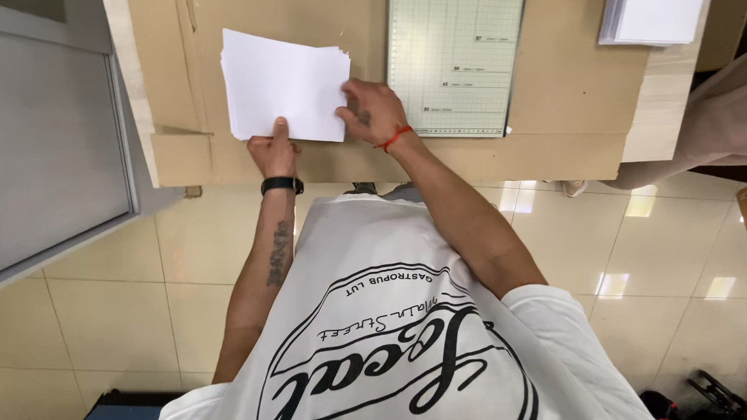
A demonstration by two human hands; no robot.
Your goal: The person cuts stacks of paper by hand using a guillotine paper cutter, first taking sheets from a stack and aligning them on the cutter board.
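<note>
A stack of white paper sheets (283, 81) lies on brown cardboard (560, 84) that covers the table. My left hand (274, 151) grips the stack's near edge, thumb on top. My right hand (372, 111), with a red thread on the wrist, presses against the stack's right edge, fingers curled on it. A black band sits on my left wrist.
A pale green cutting mat with a grid (451, 59) lies just right of the stack. Another pile of white paper (652, 19) rests at the far right of the table. Another person's leg in beige cloth (707, 131) stands at the right. A grey cabinet (45, 132) stands left.
</note>
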